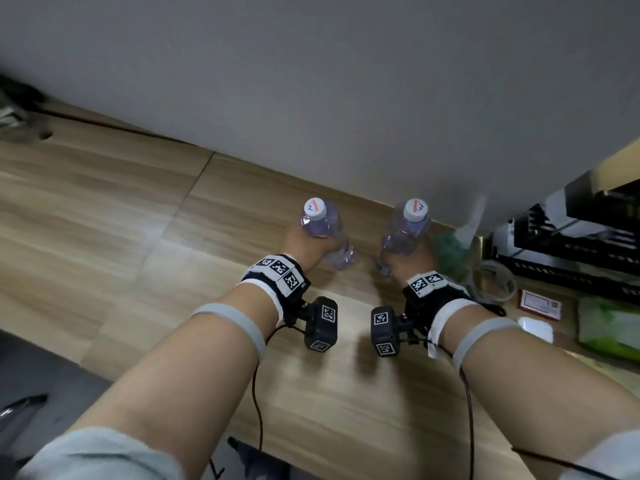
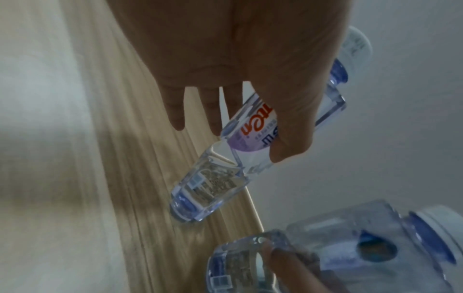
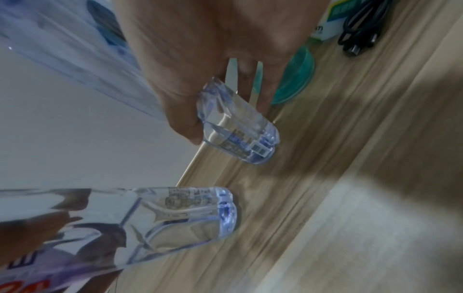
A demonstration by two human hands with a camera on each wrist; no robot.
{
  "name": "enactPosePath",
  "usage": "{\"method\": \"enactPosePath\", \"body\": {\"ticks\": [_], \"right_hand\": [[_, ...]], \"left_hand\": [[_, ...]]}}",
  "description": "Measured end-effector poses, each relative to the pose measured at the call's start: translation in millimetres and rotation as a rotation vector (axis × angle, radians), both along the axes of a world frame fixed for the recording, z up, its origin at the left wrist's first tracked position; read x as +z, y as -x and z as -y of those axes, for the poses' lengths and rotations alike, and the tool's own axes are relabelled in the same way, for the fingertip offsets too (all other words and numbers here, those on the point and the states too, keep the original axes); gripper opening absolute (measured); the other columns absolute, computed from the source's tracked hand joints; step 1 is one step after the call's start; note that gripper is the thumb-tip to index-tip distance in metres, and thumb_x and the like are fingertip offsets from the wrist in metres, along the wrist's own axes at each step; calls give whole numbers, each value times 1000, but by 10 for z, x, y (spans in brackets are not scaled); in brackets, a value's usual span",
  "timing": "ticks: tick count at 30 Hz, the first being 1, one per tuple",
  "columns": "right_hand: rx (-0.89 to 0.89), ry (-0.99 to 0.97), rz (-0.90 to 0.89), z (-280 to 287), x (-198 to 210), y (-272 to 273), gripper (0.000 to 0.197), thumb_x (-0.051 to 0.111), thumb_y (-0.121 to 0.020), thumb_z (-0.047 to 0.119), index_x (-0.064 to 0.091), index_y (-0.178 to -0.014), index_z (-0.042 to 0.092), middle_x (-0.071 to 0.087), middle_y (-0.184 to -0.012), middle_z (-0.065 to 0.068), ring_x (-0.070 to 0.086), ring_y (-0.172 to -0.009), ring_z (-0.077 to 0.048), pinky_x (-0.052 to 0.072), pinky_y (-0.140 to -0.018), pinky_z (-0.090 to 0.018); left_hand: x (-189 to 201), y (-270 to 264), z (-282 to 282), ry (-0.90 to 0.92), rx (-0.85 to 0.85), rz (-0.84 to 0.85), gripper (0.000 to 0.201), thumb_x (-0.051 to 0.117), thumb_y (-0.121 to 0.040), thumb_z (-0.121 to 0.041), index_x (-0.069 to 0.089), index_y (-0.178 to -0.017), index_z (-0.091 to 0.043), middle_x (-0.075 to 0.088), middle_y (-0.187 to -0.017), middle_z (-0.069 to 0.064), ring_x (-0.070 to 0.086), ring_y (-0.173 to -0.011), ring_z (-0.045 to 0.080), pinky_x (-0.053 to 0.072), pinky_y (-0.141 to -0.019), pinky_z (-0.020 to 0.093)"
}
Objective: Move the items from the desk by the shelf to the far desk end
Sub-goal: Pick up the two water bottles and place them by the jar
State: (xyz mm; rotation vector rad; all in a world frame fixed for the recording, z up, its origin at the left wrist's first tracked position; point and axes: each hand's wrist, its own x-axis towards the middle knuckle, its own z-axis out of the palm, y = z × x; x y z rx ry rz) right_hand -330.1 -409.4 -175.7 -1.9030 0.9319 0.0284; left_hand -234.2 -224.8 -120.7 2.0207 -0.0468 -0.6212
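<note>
Bottles fill both our hands: the left hand (image 1: 304, 245) wraps its fingers (image 2: 290, 126) round the left bottle (image 1: 320, 225), and the right hand (image 1: 414, 259) curls round the right bottle (image 1: 405, 230). Each bottle stands near upright, cap tilted toward the wall (image 1: 346, 81), base at or just above the worktop (image 1: 138, 220); we cannot tell which. Both sit beside the shelf clutter (image 1: 571, 244) on our right, so we judge the carry runs leftward, left hand leading.
</note>
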Motion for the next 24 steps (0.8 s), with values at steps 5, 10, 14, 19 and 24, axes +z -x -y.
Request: {"method": "enactPosePath", "body": {"ticks": [5, 10, 14, 19, 24], "right_hand": [[-67, -95, 12, -247, 84, 28, 42, 71, -70, 15, 58, -109, 25, 69, -92, 4, 67, -73, -12, 45, -51, -17], [-55, -131, 104, -737, 229, -78, 39, 77, -72, 29, 64, -108, 23, 71, -98, 6, 68, -86, -14, 48, -71, -24], [-63, -146, 184, -1386, 496, -382, 55, 80, -67, 33, 63, -117, 22, 71, -110, 4, 68, -95, -18, 54, -85, -33], [27, -107, 230, -2383, 846, -897, 65, 80, -54, 42, 63, -115, 23, 72, -106, 4, 69, -93, -19, 54, -93, -41], [168, -80, 290, -3528, 1101, -1391, 82, 75, -50, 53, 59, -122, 18, 69, -114, 0, 68, -99, -22, 54, -94, -46]], "left_hand": [[-64, -19, -366, 162, 231, -149, 31, 79, -64, -22, 71, -93, -19, 73, -93, 2, 68, -87, 21, 58, -88, 45], [-32, -13, -1052, 312, 411, -303, 18, 76, -77, -27, 70, -89, -39, 67, -81, -2, 67, -85, 19, 56, -87, 39], [181, -166, -1728, 427, 494, -298, 46, 80, -71, -34, 62, -108, -55, 68, -80, -2, 69, -81, 18, 59, -86, 39], [536, -485, -2749, 440, 576, -242, 56, 83, -52, -35, 68, -104, -23, 75, -98, 4, 72, -104, 26, 57, -92, 42], [747, -777, -3997, 466, 731, -157, 62, 85, -52, -35, 67, -109, -22, 75, -106, 6, 72, -99, 22, 57, -79, 35]]}}
